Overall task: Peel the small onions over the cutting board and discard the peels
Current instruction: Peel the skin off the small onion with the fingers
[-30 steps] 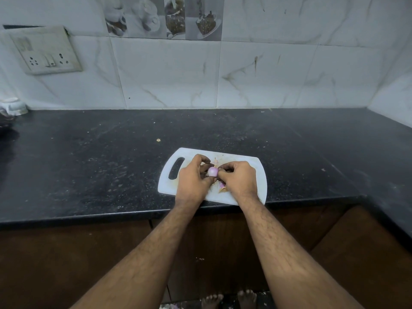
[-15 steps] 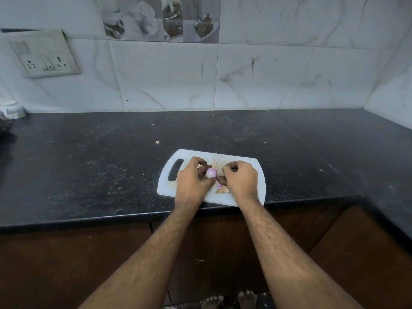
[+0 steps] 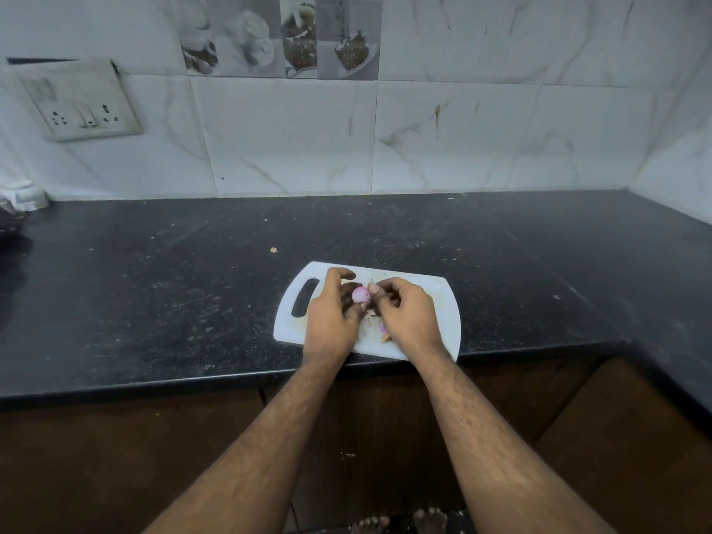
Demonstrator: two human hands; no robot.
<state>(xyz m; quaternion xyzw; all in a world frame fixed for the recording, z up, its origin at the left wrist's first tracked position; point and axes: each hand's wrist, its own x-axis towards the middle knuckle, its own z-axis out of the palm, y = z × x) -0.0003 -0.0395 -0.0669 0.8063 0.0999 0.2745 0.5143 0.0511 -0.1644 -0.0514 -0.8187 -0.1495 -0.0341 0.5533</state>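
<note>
A small pink onion (image 3: 360,294) is held just above the white cutting board (image 3: 443,302), which lies at the front edge of the black counter. My left hand (image 3: 331,321) grips the onion from the left with its fingertips. My right hand (image 3: 408,316) pinches at the onion's right side with thumb and forefinger. Loose peels and another small onion piece (image 3: 379,327) lie on the board below my hands, partly hidden by them.
The black counter (image 3: 154,294) stretches left and right, speckled with crumbs; a scrap (image 3: 274,250) lies behind the board. A switch plate (image 3: 83,106) is on the tiled wall at left. A white object (image 3: 23,194) sits at the far left edge.
The onion has been turned between my fingers and shows more bare pink surface. My left fingers have spread a little; both hands stay over the board.
</note>
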